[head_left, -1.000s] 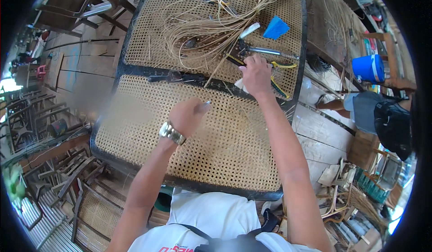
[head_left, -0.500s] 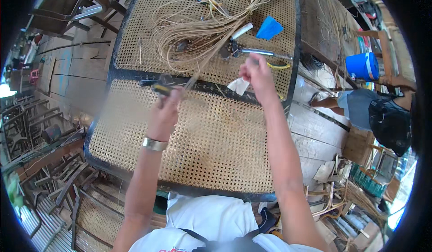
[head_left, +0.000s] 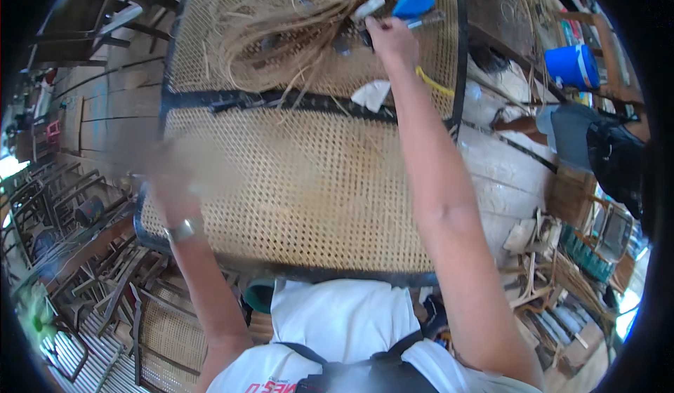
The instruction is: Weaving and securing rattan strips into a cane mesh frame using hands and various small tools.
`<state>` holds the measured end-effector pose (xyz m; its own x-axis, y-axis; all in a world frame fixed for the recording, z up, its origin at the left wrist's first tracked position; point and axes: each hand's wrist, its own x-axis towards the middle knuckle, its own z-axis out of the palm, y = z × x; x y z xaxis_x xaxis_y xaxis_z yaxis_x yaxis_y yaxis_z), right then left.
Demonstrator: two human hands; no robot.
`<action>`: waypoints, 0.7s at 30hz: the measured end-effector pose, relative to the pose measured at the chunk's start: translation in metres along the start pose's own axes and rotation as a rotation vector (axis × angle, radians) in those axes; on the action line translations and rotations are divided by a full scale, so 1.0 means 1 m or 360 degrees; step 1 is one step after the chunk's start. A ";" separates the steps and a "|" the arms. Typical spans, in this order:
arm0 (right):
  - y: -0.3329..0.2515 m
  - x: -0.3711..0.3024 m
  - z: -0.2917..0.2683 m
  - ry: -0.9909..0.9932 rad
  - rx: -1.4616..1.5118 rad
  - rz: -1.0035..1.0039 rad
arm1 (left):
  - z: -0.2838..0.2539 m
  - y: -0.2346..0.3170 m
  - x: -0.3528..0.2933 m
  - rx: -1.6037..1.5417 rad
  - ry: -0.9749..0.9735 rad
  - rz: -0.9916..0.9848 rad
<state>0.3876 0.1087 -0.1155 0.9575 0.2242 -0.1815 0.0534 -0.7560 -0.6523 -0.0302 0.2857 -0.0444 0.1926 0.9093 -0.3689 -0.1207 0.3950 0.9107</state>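
Can see at one o'clock the bent-fingered right hand beside the silver metal rod-shaped tool on the black-framed tan woven-cane panel, and at nine o'clock the blurred left hand, but cannot tell either as open or gripping.

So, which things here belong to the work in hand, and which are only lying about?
Probably in the job:
caned panel
loose cane strands
metal-shafted tool at the right hand

Apparently just lying about:
blue container
green crate
caned frame, lower left
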 end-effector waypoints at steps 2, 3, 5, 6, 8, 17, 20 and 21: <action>0.007 -0.014 0.000 0.0327 0.0050 -0.0108 | 0.014 -0.004 -0.021 -0.0012 -0.0146 -0.0099; 0.012 -0.018 -0.002 0.0363 0.0176 -0.0109 | 0.026 -0.008 -0.027 0.0000 -0.0283 -0.0242; 0.057 -0.005 -0.006 0.0361 0.0595 -0.0195 | 0.091 -0.001 -0.055 0.0259 -0.0722 -0.0440; 0.051 -0.017 -0.011 0.0262 0.0859 -0.0111 | 0.123 -0.004 -0.064 0.0596 -0.0807 -0.0096; 0.044 -0.049 -0.032 0.0093 0.1264 -0.0053 | 0.184 -0.015 -0.055 0.1097 -0.0999 0.0479; 0.114 -0.157 -0.152 -0.0065 0.1442 0.0048 | 0.294 -0.088 0.067 0.2728 -0.1259 0.1100; 0.137 -0.195 -0.178 -0.0022 0.1633 0.0207 | 0.288 -0.091 0.078 0.2732 -0.1175 0.1200; 0.148 -0.207 -0.184 -0.0022 0.1733 0.0247 | 0.293 -0.086 0.079 0.2742 -0.1190 0.1207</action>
<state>0.2496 -0.1628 -0.0388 0.9285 0.1854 -0.3217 -0.3526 0.1689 -0.9204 0.2809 0.2850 -0.0969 0.8992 0.3987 -0.1804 0.4282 -0.8867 0.1743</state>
